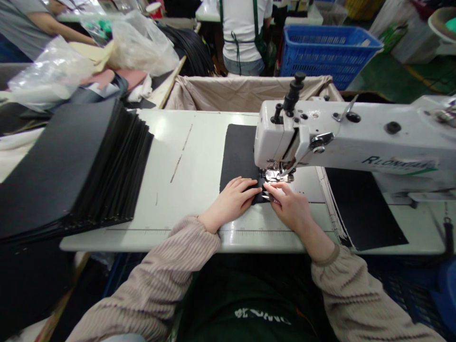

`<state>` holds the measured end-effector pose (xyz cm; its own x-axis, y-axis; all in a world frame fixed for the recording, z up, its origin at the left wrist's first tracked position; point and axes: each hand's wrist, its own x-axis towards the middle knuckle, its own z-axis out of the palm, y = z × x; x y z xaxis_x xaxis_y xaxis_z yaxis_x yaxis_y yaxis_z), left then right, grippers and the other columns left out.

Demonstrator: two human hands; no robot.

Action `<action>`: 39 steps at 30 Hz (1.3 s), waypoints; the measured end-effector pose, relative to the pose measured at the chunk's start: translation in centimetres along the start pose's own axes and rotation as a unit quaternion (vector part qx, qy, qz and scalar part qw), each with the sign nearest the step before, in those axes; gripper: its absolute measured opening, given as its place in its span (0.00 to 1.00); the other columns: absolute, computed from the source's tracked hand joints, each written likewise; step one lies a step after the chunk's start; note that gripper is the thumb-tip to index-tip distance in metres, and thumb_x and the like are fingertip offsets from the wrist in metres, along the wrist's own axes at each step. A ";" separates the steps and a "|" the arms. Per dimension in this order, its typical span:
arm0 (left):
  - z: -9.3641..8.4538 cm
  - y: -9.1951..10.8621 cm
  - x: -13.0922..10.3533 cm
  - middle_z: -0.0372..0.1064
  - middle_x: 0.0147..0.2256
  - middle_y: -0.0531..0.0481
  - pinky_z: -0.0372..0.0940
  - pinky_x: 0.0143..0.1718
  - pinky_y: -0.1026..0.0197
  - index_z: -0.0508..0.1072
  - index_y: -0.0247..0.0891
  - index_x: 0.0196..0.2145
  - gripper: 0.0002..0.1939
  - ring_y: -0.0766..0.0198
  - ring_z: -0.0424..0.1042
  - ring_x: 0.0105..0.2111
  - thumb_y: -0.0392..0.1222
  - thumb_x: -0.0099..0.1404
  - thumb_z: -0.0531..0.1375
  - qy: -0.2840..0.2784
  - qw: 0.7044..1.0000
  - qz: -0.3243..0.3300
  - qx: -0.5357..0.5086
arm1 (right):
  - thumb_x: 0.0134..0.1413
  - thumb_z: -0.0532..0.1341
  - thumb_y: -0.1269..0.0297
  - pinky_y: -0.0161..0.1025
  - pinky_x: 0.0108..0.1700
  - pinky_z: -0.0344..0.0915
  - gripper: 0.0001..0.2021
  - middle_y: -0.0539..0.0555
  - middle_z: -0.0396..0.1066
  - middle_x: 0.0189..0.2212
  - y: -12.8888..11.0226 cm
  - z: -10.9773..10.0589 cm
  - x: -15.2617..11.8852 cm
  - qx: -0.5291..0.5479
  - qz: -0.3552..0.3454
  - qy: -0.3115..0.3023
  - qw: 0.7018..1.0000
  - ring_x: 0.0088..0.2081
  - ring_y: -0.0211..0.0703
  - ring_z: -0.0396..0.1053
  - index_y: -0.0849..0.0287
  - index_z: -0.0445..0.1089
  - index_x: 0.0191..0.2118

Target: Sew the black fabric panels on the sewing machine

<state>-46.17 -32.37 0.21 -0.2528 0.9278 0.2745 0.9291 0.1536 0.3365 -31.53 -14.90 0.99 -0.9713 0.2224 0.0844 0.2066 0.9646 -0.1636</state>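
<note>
A black sheet (239, 151), leather-like or fabric, lies flat on the pale table with its right edge at the needle area of a white sewing machine (342, 137). My left hand (235, 198) rests on the sheet's near part, fingers stretched out towards the presser foot (276, 175). Close to its fingertips, just in front of the foot, my right hand (294, 206) has its fingers closed around a small pair of thread snips (266, 195). The snips' metal tips point left over the sheet's edge. Their handle is mostly hidden by my fingers.
A tall stack of black sheets (60, 161) stands at the left. More black sheets (363, 209) lie under the machine arm at right. Behind the table are a cloth-lined bin (217, 92), a blue basket (327, 59), plastic bags (142, 45) and two people.
</note>
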 end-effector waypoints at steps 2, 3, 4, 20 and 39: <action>0.0 0.0 0.0 0.64 0.59 0.46 0.54 0.64 0.44 0.69 0.44 0.57 0.18 0.56 0.61 0.60 0.36 0.71 0.53 0.000 1.000 -0.002 0.001 | 0.64 0.52 0.62 0.36 0.37 0.65 0.24 0.51 0.66 0.57 0.0 0.0 0.0 -0.003 0.000 0.001 1.000 0.40 0.42 0.72 0.45 0.61 0.64; 0.0 0.0 0.0 0.63 0.59 0.46 0.54 0.64 0.44 0.68 0.44 0.57 0.19 0.56 0.61 0.60 0.36 0.71 0.53 0.000 1.000 -0.003 0.001 | 0.64 0.52 0.62 0.36 0.36 0.65 0.24 0.51 0.66 0.57 0.0 0.0 0.0 -0.004 0.000 0.002 1.000 0.40 0.42 0.72 0.45 0.61 0.64; 0.0 0.0 0.0 0.63 0.59 0.46 0.54 0.64 0.45 0.68 0.44 0.58 0.19 0.56 0.61 0.60 0.36 0.71 0.54 -0.001 1.000 -0.003 0.001 | 0.65 0.52 0.62 0.36 0.36 0.65 0.23 0.51 0.66 0.57 0.0 0.1 0.0 -0.004 0.001 0.003 1.000 0.40 0.42 0.72 0.44 0.61 0.64; 0.3 0.0 0.8 0.58 0.64 0.46 0.50 0.67 0.49 0.62 0.39 0.63 0.21 0.57 0.55 0.66 0.43 0.74 0.49 -0.003 0.997 -0.072 -0.004 | 0.61 0.55 0.64 0.38 0.34 0.66 0.24 0.51 0.67 0.56 0.4 0.4 0.0 0.015 -0.007 0.017 1.000 0.39 0.43 0.72 0.46 0.63 0.63; 0.2 -0.3 1.4 0.60 0.63 0.47 0.51 0.66 0.50 0.63 0.39 0.61 0.21 0.58 0.57 0.64 0.41 0.73 0.50 -0.003 0.997 -0.071 -0.005 | 0.62 0.55 0.62 0.38 0.35 0.65 0.22 0.51 0.68 0.56 0.4 0.5 0.0 0.039 -0.002 0.020 0.999 0.41 0.44 0.72 0.47 0.64 0.62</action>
<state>-46.79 -31.00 0.29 -0.3802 0.8987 0.2185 0.8810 0.2800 0.3814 -31.52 -14.61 0.43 -0.9663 0.2261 0.1235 0.1920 0.9517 -0.2395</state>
